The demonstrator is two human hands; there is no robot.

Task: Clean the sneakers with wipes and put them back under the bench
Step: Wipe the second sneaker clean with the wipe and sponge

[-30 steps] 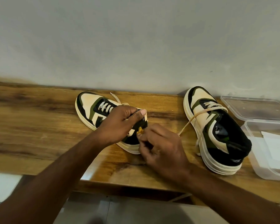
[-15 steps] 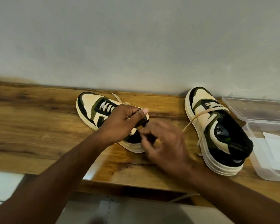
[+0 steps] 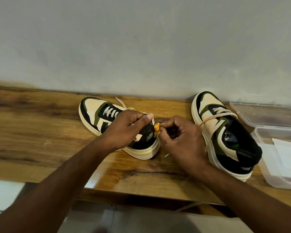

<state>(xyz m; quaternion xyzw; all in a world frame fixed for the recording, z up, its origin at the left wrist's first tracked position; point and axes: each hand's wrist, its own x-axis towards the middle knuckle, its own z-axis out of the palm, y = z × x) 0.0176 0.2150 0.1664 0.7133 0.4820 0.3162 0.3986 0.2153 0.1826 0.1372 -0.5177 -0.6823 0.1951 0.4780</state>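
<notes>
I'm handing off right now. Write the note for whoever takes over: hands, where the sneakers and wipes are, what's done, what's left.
Left hand grips the heel collar of the left sneaker, steadying it on the bench.
Right hand pinches a small yellowed wipe against that heel.
Right sneaker stands beside it, untouched, lace loose.
Open wipe box at far right holds fresh wipes.
Done: heel wiping underway.
Left: finish both sneakers, put them under the bench.

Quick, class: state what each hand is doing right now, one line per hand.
Left hand: grips the heel end of the left sneaker.
Right hand: pinches a small orange scrap against that heel.
</notes>
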